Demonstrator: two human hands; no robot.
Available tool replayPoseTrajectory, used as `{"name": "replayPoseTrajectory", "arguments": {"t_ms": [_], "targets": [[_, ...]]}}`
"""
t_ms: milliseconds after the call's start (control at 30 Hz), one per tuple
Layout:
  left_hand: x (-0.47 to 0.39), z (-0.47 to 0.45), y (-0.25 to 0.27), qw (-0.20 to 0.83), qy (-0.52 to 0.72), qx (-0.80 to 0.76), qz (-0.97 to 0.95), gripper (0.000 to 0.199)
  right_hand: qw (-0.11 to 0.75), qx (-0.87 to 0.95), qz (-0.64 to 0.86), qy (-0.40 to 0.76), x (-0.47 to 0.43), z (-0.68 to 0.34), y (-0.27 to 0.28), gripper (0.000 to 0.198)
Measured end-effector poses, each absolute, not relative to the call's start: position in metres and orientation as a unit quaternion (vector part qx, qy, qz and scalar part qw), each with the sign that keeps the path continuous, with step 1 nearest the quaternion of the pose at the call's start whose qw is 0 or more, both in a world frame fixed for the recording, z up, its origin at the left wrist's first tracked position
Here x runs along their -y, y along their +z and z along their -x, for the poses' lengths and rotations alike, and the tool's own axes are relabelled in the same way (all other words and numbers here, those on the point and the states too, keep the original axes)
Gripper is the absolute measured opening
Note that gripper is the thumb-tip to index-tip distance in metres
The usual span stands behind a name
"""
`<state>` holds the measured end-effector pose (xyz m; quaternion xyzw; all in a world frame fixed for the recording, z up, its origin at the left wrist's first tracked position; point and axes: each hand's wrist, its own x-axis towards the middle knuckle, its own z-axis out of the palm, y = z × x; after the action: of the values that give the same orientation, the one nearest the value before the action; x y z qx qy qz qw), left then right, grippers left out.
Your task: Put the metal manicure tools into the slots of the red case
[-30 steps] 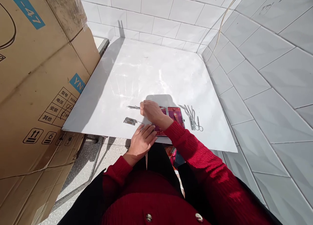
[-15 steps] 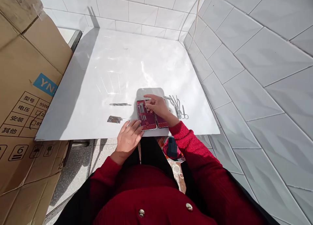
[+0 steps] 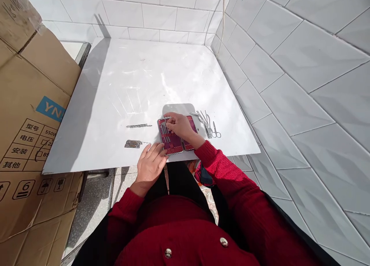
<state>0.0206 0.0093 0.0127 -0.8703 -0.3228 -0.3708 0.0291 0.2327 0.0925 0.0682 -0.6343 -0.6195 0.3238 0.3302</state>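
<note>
An open manicure case (image 3: 175, 149) with a dark red lining lies at the table's near edge. Several slim metal tools (image 3: 164, 134) sit side by side under a strap in its left half. My right hand (image 3: 181, 126) is over the case, thumb and fingers pinching a thin metal manicure tool (image 3: 166, 121) at the upper end of that row; the fingers partly hide it. My left hand (image 3: 150, 165) lies palm down with fingers stretched, fingertips at the case's near left edge. Left of it are nail clippers (image 3: 132, 144), and farther up, thin metal tools (image 3: 139, 126).
Right of the case lie small scissors (image 3: 215, 133) and several metal nippers or clippers (image 3: 204, 121). The white table (image 3: 138, 77) meets tiled walls (image 3: 245, 66) behind and at right. A tall cardboard box (image 3: 37, 127) stands at the left.
My right hand has moved slightly left and lower over the case, bringing the thin tool down to the row of tools. My left hand stays by the case edge. The camera view has shifted a little.
</note>
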Motion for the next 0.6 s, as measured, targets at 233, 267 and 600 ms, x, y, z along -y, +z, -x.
{"name": "replayPoseTrajectory", "arguments": {"t_ms": [233,267,600], "targets": [[-0.0095,-0.0206,0.0124,0.025,-0.366,0.324,0.872,0.019,0.303,0.647,0.645,0.272,-0.0866,-0.2321,0.0761,0.033],[-0.0096,-0.0205,0.0128,0.026,-0.366,0.323,0.872,0.018,0.298,0.652,0.647,0.261,-0.0858,-0.2320,0.0769,0.032],[-0.0101,-0.0198,0.0100,0.025,-0.367,0.324,0.872,0.019,0.267,0.671,0.660,0.207,-0.0832,-0.2299,0.0748,0.028]]}}
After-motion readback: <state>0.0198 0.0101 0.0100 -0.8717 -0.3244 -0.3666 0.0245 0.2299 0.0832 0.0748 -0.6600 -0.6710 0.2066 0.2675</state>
